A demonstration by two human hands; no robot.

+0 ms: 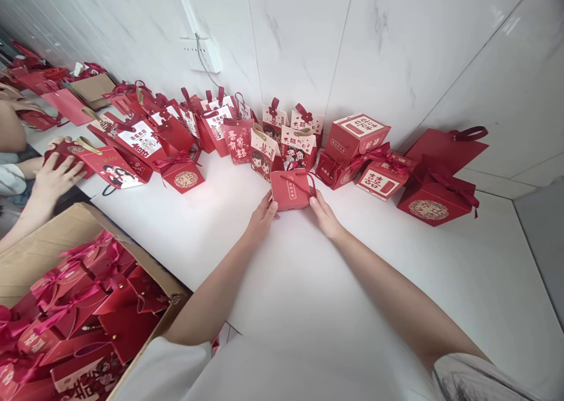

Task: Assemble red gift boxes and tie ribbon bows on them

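Observation:
A small red gift box (291, 188) with a twisted red cord handle stands on the white counter (317, 283), in front of a row of red boxes. My left hand (263, 215) presses its fingers against the box's left side. My right hand (323, 212) grips the box's lower right corner. Both arms reach forward over the counter.
A long row of red gift boxes and bags (238, 134) lines the marble wall, with bigger ribboned boxes (434, 198) at the right. A cardboard carton (66, 307) full of red boxes sits at lower left. Another person's hands (55, 175) hold a red bag at far left.

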